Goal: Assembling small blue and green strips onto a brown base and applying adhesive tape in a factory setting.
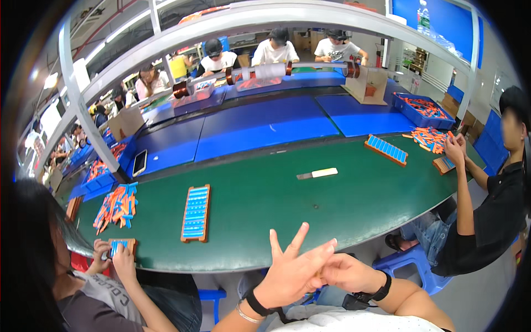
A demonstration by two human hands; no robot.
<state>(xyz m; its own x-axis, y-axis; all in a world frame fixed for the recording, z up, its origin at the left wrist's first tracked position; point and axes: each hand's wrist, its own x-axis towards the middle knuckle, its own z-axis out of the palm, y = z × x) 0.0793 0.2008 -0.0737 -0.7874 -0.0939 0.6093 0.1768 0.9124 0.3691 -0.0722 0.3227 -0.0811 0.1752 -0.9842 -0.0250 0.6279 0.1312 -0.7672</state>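
My left hand (290,272) is raised in front of the table's near edge, with several fingers stretched out and spread. Beside it, my right hand (351,274) has its fingers closed and pressed against the left hand near the base of its fingers. Whatever sits in that pinch, if anything, is hidden. Both hands are apart from the green table (260,221). A short tool with a pale handle and a dark flat blade (318,174) lies beyond them. To the left stands a brown rack (196,214) filled with blue strips.
Another filled rack (386,150) lies at the right. Piles of orange and blue pieces (117,207) lie before co-workers on both sides, who handle small racks. A phone (140,163) and blue bins (423,110) stand farther back. A metal frame (91,110) rises at the left.
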